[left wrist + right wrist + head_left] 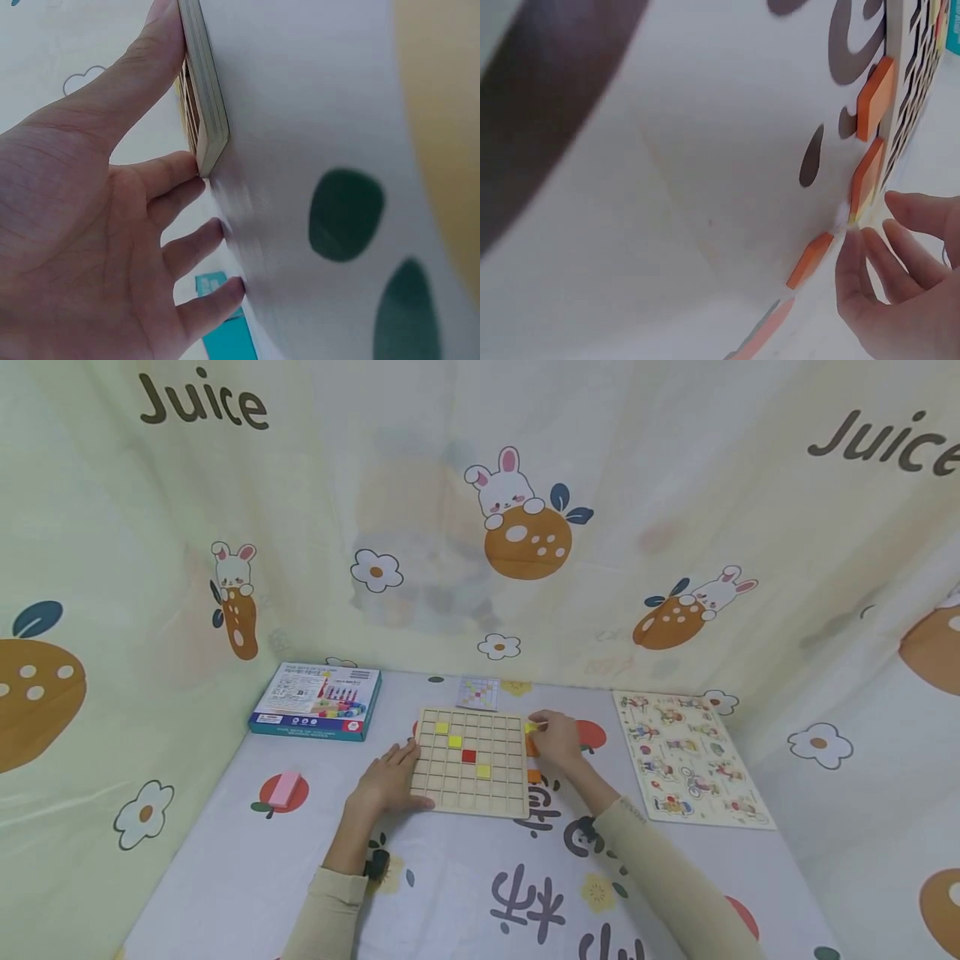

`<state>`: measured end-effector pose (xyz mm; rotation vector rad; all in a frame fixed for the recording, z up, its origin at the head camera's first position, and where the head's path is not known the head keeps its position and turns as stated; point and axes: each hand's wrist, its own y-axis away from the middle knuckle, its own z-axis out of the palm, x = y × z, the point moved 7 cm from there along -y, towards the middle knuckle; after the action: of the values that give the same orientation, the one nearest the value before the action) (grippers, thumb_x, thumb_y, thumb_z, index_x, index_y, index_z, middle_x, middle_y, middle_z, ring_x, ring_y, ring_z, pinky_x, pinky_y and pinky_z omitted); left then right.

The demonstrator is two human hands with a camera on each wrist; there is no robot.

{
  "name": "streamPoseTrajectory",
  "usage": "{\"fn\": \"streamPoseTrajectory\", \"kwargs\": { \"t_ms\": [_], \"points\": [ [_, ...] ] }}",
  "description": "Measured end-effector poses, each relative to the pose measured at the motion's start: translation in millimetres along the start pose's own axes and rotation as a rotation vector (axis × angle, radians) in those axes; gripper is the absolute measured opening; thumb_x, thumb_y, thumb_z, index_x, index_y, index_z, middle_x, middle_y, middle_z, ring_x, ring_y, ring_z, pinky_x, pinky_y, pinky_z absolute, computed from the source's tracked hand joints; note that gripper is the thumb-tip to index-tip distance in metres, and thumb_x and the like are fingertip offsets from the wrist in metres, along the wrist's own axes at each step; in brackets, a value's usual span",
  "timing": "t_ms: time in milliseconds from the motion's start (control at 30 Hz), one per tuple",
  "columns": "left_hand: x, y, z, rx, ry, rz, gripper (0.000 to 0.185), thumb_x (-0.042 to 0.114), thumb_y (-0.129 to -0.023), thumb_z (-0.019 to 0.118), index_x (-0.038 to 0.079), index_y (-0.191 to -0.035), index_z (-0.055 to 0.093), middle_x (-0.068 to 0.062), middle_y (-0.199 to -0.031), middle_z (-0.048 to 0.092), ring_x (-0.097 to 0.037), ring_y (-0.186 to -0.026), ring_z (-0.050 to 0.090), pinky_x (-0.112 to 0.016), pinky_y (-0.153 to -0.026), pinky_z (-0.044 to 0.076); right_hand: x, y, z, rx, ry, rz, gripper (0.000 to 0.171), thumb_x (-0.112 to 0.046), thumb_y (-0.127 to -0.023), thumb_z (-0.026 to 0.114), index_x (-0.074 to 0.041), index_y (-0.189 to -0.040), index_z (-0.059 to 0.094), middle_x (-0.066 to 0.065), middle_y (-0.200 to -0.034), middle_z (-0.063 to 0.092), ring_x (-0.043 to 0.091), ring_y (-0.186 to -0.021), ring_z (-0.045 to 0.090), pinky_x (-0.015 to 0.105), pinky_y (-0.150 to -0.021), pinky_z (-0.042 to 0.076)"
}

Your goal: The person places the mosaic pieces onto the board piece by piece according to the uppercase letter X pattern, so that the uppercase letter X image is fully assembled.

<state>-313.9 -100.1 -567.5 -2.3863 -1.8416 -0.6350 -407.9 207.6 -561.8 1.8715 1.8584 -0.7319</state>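
Observation:
A wooden grid board (468, 789) lies in the middle of the table, with yellow tiles (454, 741) and one red tile (468, 756) set in its cells. My left hand (388, 782) rests flat against the board's left edge (206, 97), thumb along the edge and fingers straight (187, 247). At the board's right edge my right hand (557, 739) pinches a small yellow tile (530, 727) between its fingertips (855, 240). Loose orange tiles (534, 775) lie on the cloth beside that edge, seen close in the right wrist view (875, 97).
A blue game box (315, 702) sits at the back left and a pink block (285, 787) lies in front of it. A small pattern card (477, 693) lies behind the board. A wooden figure puzzle (690, 756) lies at the right. Printed curtains wall in three sides.

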Motion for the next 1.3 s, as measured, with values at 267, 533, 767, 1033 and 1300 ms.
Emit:
{"fn": "streamPoseTrajectory", "kwargs": {
  "t_ms": [267,533,767,1033,1300],
  "points": [
    [3.9,0.7,-1.5,-0.004,0.029,0.007,0.107,0.049,-0.083,0.086,0.002,-0.162,0.033,-0.016,-0.170,0.028,-0.043,-0.157,0.023,-0.066,-0.122,0.025,5.6,-7.0,0.6,-0.056,0.041,0.059,0.034,-0.006,-0.094,0.073,-0.007,-0.127,0.072,0.013,-0.125,0.072,0.030,-0.112,0.068,0.043,-0.090,0.060],
    [5.9,1.2,-4.3,-0.001,0.018,0.003,0.107,0.050,-0.083,0.086,0.003,-0.162,0.033,-0.015,-0.171,0.028,-0.042,-0.157,0.023,-0.065,-0.123,0.025,7.6,-9.9,-4.8,0.021,0.014,0.056,0.025,-0.006,-0.091,0.072,-0.007,-0.117,0.075,0.012,-0.115,0.072,0.029,-0.103,0.068,0.041,-0.084,0.059],
    [3.0,1.2,-3.8,-0.004,0.022,-0.003,0.109,0.052,-0.082,0.086,0.002,-0.163,0.032,-0.015,-0.171,0.028,-0.042,-0.157,0.022,-0.065,-0.123,0.025,11.4,-7.4,-8.4,0.067,-0.066,0.033,0.020,-0.003,-0.091,0.074,-0.007,-0.111,0.076,0.010,-0.106,0.073,0.026,-0.095,0.068,0.039,-0.080,0.059],
    [0.6,-0.5,-1.2,0.005,0.029,-0.002,0.109,0.053,-0.082,0.086,0.003,-0.163,0.032,-0.015,-0.170,0.028,-0.041,-0.157,0.023,-0.064,-0.123,0.025,11.2,-4.7,-14.1,0.090,-0.123,0.013,0.017,-0.004,-0.091,0.075,-0.009,-0.108,0.077,0.006,-0.101,0.074,0.024,-0.089,0.071,0.038,-0.076,0.059],
    [1.7,0.9,-3.2,0.001,0.021,-0.002,0.108,0.050,-0.082,0.087,0.002,-0.162,0.033,-0.016,-0.170,0.028,-0.042,-0.156,0.023,-0.066,-0.122,0.026,-2.8,17.2,-14.7,0.015,-0.174,0.024,0.018,-0.012,-0.087,0.083,-0.018,-0.104,0.079,-0.001,-0.096,0.075,0.018,-0.086,0.071,0.034,-0.073,0.058]
  ]
}}
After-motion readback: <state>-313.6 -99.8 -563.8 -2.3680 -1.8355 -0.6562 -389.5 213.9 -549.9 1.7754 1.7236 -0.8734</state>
